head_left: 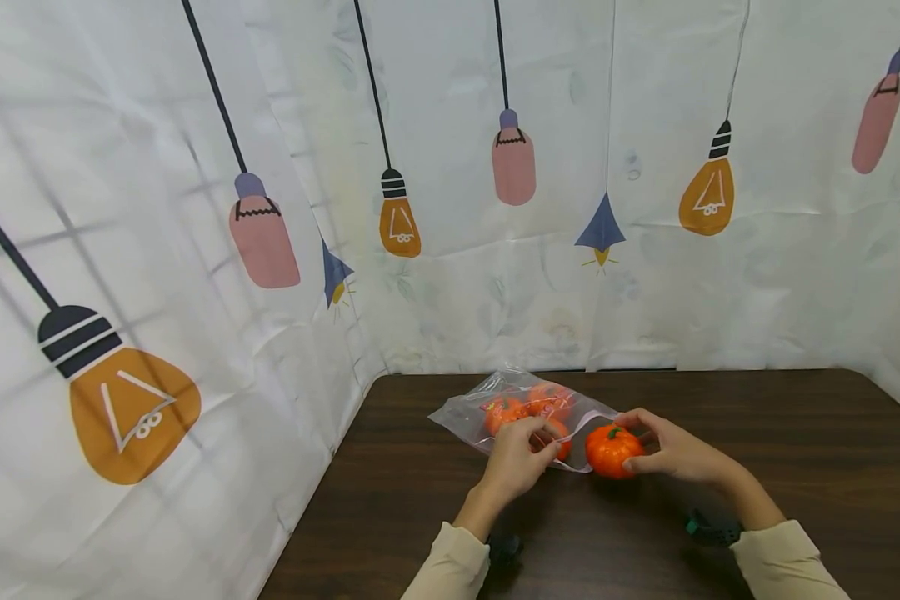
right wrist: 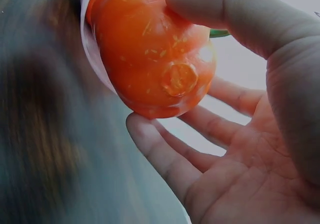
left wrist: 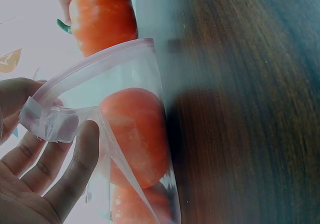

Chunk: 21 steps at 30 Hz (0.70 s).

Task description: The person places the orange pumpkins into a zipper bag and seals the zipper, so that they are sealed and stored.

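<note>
A small orange toy pumpkin (head_left: 611,451) with a green stem is in my right hand (head_left: 671,446), gripped between thumb and fingers at the mouth of a clear zip bag (head_left: 461,414). The right wrist view shows the thumb across the pumpkin (right wrist: 150,54), with the bag's pale edge (right wrist: 92,59) just behind it. My left hand (head_left: 516,452) pinches the bag's rim near the zip (left wrist: 95,59), which stands parted. Several orange pumpkins (head_left: 549,400) lie inside the bag, one of them (left wrist: 135,134) close below the left fingers and partly behind the plastic.
Both hands work over a dark brown wooden table (head_left: 405,492). A white curtain (head_left: 450,308) printed with hanging lamps stands behind the table and along its left side. Dark straps (head_left: 712,528) show by the wrists, near the cream sleeves (head_left: 787,562).
</note>
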Tool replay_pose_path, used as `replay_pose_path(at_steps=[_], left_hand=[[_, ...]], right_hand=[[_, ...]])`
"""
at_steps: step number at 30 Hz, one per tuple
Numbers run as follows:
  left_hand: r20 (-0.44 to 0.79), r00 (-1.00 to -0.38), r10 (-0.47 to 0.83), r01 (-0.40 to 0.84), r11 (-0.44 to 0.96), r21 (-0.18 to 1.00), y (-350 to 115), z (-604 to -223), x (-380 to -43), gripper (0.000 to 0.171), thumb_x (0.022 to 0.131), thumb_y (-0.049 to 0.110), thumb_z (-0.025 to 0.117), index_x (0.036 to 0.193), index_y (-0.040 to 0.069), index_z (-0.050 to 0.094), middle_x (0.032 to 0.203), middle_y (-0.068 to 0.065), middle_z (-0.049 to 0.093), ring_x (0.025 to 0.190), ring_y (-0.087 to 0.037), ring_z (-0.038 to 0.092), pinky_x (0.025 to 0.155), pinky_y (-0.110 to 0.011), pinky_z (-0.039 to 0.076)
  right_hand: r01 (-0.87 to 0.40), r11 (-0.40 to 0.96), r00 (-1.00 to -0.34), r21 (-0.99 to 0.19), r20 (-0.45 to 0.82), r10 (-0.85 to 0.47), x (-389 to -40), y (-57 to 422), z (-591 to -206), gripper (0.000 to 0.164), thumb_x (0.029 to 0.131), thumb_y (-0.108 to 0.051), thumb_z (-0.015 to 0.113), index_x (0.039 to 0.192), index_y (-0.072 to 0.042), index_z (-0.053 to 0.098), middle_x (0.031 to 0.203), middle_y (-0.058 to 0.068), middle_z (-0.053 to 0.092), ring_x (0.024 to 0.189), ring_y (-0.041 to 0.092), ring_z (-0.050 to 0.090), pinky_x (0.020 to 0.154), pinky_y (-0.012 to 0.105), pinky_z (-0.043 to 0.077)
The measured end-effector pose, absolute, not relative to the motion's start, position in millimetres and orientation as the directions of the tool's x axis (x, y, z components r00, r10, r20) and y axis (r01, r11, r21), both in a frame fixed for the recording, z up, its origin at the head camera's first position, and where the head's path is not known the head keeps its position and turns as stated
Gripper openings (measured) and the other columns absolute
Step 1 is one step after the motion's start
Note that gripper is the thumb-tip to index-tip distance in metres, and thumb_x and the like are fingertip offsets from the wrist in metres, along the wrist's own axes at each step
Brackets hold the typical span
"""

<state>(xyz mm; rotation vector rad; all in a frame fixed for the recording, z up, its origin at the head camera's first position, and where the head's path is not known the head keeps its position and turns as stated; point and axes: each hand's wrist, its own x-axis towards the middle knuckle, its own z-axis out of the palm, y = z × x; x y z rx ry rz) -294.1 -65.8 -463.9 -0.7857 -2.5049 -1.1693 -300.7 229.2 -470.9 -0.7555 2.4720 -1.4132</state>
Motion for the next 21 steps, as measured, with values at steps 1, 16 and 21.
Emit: replay_pose_path(at_steps=[1, 16, 21], left_hand=[[0.451, -0.816, 0.361, 0.577, 0.528, 0.622, -66, -464, -294, 0.007, 0.09, 0.013, 0.076, 0.095, 0.018, 0.075, 0.089, 0.006, 0.074, 0.074, 0.003, 0.06, 0.07, -0.015, 0.053], [0.441, -0.819, 0.369, 0.574, 0.515, 0.636, -66, -465, -293, 0.007, 0.09, 0.013, 0.077, 0.094, 0.018, 0.074, 0.088, 0.006, 0.074, 0.074, 0.0, 0.061, 0.071, -0.018, 0.055], [0.44, -0.817, 0.373, 0.576, 0.511, 0.638, -65, -464, -293, 0.008, 0.09, 0.012, 0.077, 0.094, 0.018, 0.074, 0.088, 0.006, 0.075, 0.074, 0.002, 0.061, 0.071, -0.016, 0.054]], right_hand=[[-0.324, 0.42, -0.855, -0.848, 0.072, -0.514, -301, 228, -471, 0.064, 0.092, -0.02, 0.074, 0.142, 0.003, 0.042, 0.141, 0.03, 0.047, 0.115, 0.034, 0.059, 0.082, 0.029, 0.056], [-0.265, 0.559, -0.938, -0.785, 0.077, -0.337, -298, 202, -476, 0.066, 0.085, -0.03, 0.082, 0.129, 0.006, 0.049, 0.124, 0.021, 0.061, 0.107, 0.028, 0.06, 0.086, 0.035, 0.052], [-0.232, 0.597, -0.96, -0.768, 0.083, -0.267, -297, 197, -477, 0.068, 0.085, -0.032, 0.082, 0.13, 0.007, 0.048, 0.126, 0.024, 0.06, 0.103, 0.027, 0.061, 0.083, 0.035, 0.051]])
